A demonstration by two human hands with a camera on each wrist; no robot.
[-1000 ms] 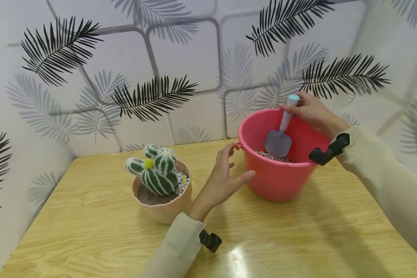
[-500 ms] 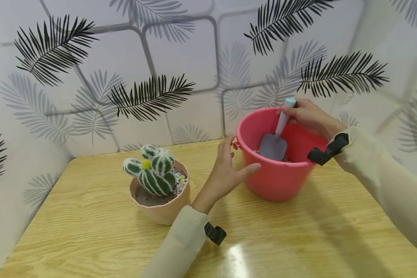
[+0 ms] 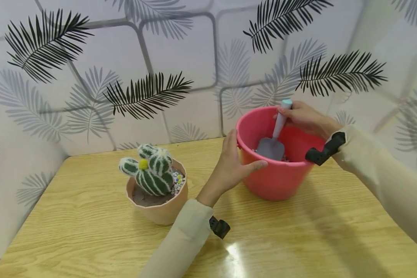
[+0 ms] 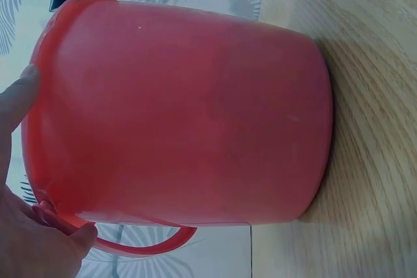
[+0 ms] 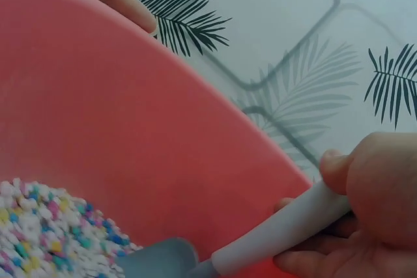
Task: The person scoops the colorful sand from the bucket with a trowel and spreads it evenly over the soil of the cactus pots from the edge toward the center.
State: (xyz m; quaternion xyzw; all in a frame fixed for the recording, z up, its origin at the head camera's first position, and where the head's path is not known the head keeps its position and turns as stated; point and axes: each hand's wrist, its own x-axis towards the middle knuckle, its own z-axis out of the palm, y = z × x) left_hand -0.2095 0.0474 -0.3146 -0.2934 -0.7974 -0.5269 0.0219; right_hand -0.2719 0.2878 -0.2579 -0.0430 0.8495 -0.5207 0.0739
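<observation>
Glare marks the table (image 3: 90, 231); wrist views look dimmer.

The left arm (image 3: 180, 235) slants in from the near left of the bucket (image 3: 278, 181), with the left hand (image 3: 229, 166) against its left rim — thumb spread wide from the fingers. The right arm (image 3: 378, 177) extends from the bucket's right; the right hand (image 3: 307, 117) — thumb and fingers curled in a grip — is at its far rim.

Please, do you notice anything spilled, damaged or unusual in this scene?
Nothing looks spilled or damaged; the scoop in the right hand and the red bucket look normal. Slightly odd, in the head view: the pebbles sit mostly on the pot's right side, leaving grey soil bare, and the cactus looks woolly.
</observation>
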